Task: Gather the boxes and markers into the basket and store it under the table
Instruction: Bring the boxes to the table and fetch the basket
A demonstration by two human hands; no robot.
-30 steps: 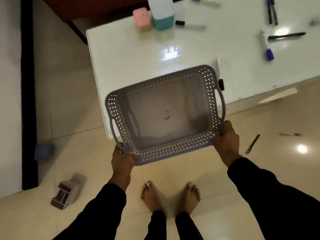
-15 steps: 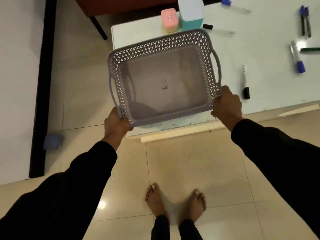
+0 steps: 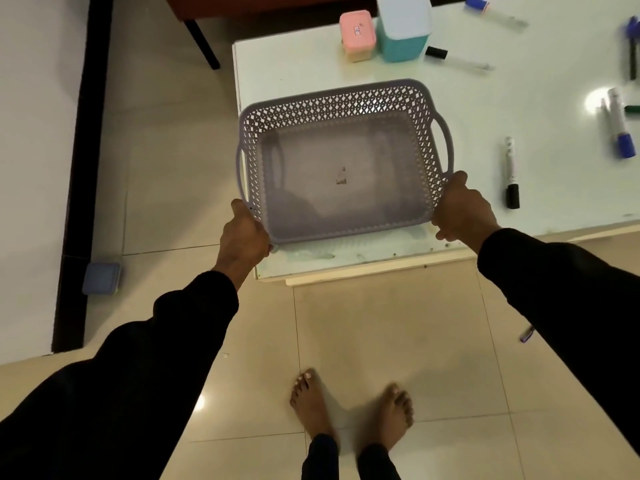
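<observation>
An empty grey perforated basket (image 3: 341,102) sits over the near left corner of the white table (image 3: 294,62). My left hand (image 3: 244,237) grips its near left corner and my right hand (image 3: 462,209) grips its near right corner. A pink box (image 3: 356,34) and a teal box with a white lid (image 3: 403,26) stand at the table's far side. Several markers lie on the table: a black-capped one (image 3: 510,171) right of the basket, another (image 3: 457,58) by the teal box, and blue-capped ones (image 3: 620,123) further right.
A blue box (image 3: 101,278) lies on the tiled floor by the dark wall strip at left. A pen (image 3: 526,334) lies on the floor at right. My bare feet (image 3: 353,407) stand in front of the table. A dark chair leg (image 3: 202,43) is behind the table.
The basket has come down from above the table's far side to the near left corner, with both hands still holding its corners.
</observation>
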